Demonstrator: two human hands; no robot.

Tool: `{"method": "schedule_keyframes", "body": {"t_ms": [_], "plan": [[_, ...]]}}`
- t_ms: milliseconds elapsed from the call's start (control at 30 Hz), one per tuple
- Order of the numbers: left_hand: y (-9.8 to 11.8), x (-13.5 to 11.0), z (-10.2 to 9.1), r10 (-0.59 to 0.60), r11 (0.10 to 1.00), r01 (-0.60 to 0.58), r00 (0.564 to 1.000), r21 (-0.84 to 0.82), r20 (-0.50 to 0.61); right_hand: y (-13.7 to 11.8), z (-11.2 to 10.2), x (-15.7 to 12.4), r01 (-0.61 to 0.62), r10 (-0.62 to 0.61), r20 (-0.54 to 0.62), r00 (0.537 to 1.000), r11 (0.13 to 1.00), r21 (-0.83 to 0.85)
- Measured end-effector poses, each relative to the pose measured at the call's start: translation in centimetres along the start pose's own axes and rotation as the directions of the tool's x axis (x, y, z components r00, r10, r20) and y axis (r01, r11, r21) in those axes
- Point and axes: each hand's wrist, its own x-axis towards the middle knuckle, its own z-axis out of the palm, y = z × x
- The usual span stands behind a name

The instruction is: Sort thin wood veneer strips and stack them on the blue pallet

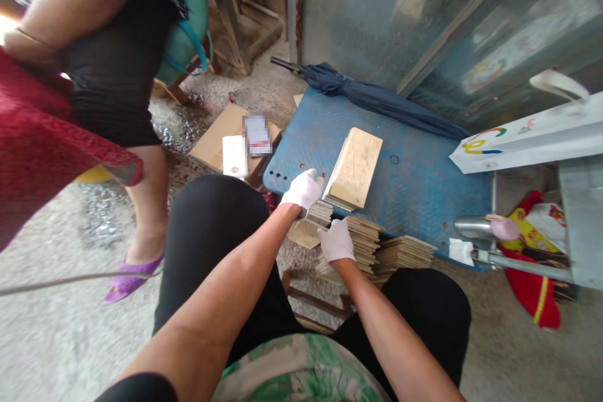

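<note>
Both my hands wear white gloves. My left hand [304,190] is curled at the near edge of the blue platform [414,182], beside a leaning stack of thin wooden boards [355,168]; a thin board [305,233] lies just below it, and I cannot make out whether it grips anything. My right hand [336,240] is closed over the top of a lower pile of thin boards [365,245] between my knees. More such boards [405,252] lie stacked to the right of it.
A folded dark umbrella [377,99] lies at the platform's far edge. A white paper bag [527,138] sits at the right, a red bag [532,289] below it. A cardboard box [221,138] with a white device lies left. Another person's leg [146,201] stands at left.
</note>
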Motion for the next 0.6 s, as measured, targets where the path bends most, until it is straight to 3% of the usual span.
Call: {"method": "schedule_keyframes", "body": {"t_ms": [167,367,600], "plan": [[0.3,-0.2,-0.2,0.023,1.0,-0.023,1.0,-0.021,0.016,1.2,1.5,-1.4,-0.04,0.04,0.008,0.999,0.999,0.0],[0.9,-1.0,-0.8,0.013,1.0,-0.013,0.999,-0.007,0.048,2.1,2.3,-1.7,0.166,-0.146,0.115,0.983,0.969,-0.181],[1.4,-1.6,-1.1,0.016,0.999,-0.018,0.996,0.026,0.091,2.6,2.7,-1.7,0.244,-0.226,0.103,0.969,0.941,-0.235]]}}
